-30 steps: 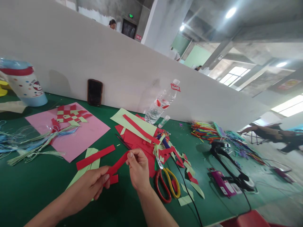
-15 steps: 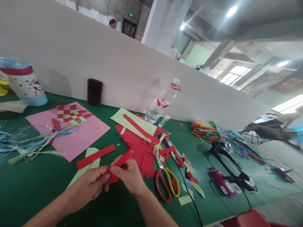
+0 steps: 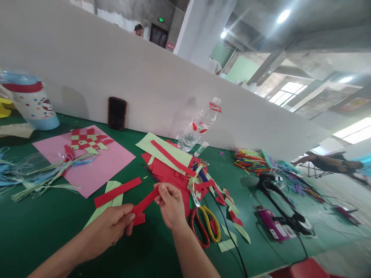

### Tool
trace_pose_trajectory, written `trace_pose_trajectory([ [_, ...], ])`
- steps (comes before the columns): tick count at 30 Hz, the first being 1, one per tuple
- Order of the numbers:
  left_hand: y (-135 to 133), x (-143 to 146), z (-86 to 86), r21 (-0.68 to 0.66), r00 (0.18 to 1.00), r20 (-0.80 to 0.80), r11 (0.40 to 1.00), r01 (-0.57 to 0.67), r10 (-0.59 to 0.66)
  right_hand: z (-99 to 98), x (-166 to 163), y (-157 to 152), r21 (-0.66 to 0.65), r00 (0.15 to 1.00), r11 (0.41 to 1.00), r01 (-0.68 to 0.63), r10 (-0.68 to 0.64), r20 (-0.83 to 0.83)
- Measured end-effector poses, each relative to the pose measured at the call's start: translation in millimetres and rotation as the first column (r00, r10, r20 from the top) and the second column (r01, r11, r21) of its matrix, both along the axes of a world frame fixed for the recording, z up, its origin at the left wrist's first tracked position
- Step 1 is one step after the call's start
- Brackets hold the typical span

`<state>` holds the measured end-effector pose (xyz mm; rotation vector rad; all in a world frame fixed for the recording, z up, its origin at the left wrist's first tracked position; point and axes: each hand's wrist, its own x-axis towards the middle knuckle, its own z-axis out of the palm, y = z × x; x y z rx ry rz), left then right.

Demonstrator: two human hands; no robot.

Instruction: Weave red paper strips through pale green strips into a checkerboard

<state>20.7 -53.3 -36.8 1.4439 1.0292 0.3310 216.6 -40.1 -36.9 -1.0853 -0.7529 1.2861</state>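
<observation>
A folded red paper strip (image 3: 146, 199) is stretched between my two hands above the green table. My left hand (image 3: 118, 222) pinches its lower left end, where a short piece of red paper sticks out below the fingers. With thumb and fingers, my right hand (image 3: 171, 204) grips the upper right end. Another red strip (image 3: 117, 192) lies across pale green strips (image 3: 95, 213) just beyond my left hand. Red paper sheets (image 3: 165, 173) are piled behind my right hand, and scissors (image 3: 199, 227) with red and yellow handles lie beside it.
A pink sheet (image 3: 121, 156) carries a woven red and green piece (image 3: 88, 139). Along the partition stand a tumbler (image 3: 37, 104), a phone (image 3: 116, 113) and a water bottle (image 3: 195, 129). Paper scraps, a black cable, a purple device (image 3: 274, 224) and a black stand (image 3: 278, 193) occupy the right.
My right hand has slid to the right along the red strip, so more of it shows between the hands. My left hand has stayed nearly in place.
</observation>
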Motion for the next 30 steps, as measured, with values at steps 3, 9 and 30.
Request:
trace_pose_trajectory([
  [3,-1,2,2.0,0.008,1.000,-0.016,1.000,0.004,-0.004,-3.9,0,-1,0.048,0.998,0.999,0.018,-0.021,0.063],
  [9,-1,3,7.4,0.033,0.999,-0.037,0.999,0.036,-0.035,-8.5,0,-2,0.085,0.988,0.993,0.083,-0.093,0.119],
  [30,1,4,-0.7,0.064,0.998,-0.065,0.998,-0.022,0.027,6.1,0,-2,0.011,0.996,0.996,-0.084,0.084,0.014],
])
